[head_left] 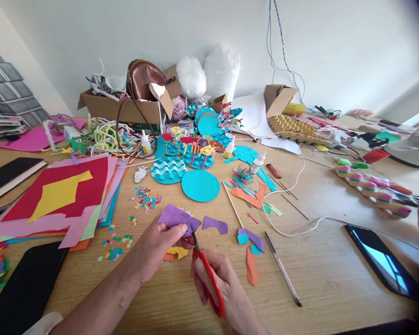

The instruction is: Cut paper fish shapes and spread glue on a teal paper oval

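My left hand (160, 244) pinches a piece of purple paper (174, 217) that has a faint drawn line on it. In my right hand (220, 278) are red-handled scissors (209, 274), their blades at the right edge of the purple paper. A cut purple scrap (215, 224) lies just right of the held paper. Under my hands show yellow scraps (179, 251), partly hidden. Beyond them lies a flat turquoise oval (200, 185) beside another oval with pale wavy strips (168, 170).
Coloured paper sheets (66, 190) are stacked at left, near small paper dots (118, 245). A pen (282, 269), a phone (379, 260) and a white cord (293, 232) lie at right. Glue bottles (257, 164) and decorated turquoise pieces (197, 158) stand behind, before a cardboard box (125, 109).
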The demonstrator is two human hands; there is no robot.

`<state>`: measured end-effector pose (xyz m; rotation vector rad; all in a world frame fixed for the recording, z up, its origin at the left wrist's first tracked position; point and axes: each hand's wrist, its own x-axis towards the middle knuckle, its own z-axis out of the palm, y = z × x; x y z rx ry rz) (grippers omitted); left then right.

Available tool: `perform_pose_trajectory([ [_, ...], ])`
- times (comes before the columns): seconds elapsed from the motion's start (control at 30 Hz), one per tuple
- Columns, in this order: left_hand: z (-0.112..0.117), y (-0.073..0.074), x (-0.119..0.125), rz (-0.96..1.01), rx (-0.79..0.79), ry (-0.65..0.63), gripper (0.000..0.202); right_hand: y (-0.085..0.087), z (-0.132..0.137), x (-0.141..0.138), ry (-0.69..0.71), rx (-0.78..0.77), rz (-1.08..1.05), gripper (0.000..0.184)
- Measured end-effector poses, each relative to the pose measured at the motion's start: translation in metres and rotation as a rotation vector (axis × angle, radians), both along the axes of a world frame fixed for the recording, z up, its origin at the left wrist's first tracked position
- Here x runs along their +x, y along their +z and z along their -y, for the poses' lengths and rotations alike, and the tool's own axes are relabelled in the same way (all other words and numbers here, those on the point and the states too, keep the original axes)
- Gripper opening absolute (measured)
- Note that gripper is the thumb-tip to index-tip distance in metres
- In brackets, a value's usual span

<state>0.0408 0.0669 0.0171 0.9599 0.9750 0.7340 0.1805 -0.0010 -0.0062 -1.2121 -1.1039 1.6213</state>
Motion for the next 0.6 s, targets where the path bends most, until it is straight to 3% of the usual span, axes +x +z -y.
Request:
perform_pose_trajectory([
  [0.6,-0.0046,-0.0008,-0.0073,-0.041,0.009,-0.072,0.018,0.0005,-0.001,-0.0008,0.02,-0.049,0.006,0.048],
])
